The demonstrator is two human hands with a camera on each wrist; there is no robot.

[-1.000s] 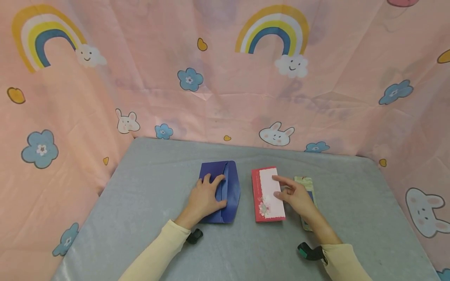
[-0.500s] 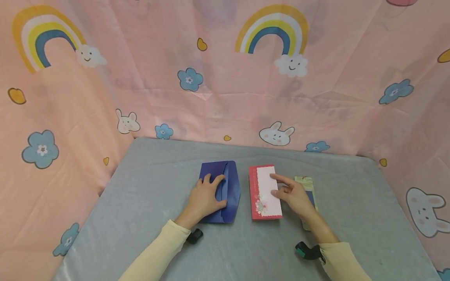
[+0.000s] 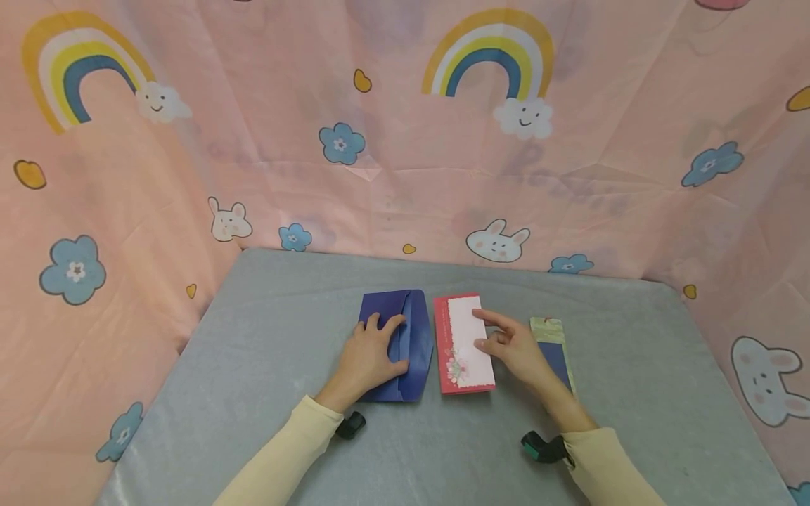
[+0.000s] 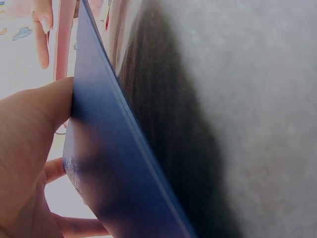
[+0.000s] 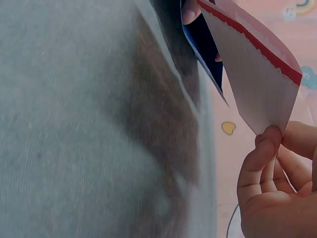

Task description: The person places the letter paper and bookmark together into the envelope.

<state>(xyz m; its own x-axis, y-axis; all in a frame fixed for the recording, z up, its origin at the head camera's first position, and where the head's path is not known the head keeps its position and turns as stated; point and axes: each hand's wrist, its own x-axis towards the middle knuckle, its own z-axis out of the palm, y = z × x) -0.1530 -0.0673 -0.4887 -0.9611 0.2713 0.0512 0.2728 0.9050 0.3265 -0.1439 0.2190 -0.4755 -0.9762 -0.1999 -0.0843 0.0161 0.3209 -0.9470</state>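
A dark blue envelope [image 3: 414, 344] has its flap unfolded toward the right in the head view. My left hand [image 3: 368, 358] holds it, thumb and fingers spread along the opening. In the left wrist view the envelope [image 4: 99, 134] hides the tips of the thumb and fingers. Just right of it is a folded red greeting card [image 3: 465, 344] with a white panel and printed flowers. My right hand [image 3: 515, 348] pinches this card by its right edge. From the right wrist, the card [image 5: 252, 74] stands partly unfolded above the thumb and fingertips.
A pale green and blue card or packet [image 3: 553, 351] lies right of the red card, partly behind the right forearm. All this is on a grey cloth-covered table [image 3: 285, 309]. A pink patterned curtain [image 3: 392, 190] hangs along the back and sides.
My right hand has carried the red card leftward, up close to the envelope's flap. More of the green and blue item shows now. The left hand and envelope stay in place.
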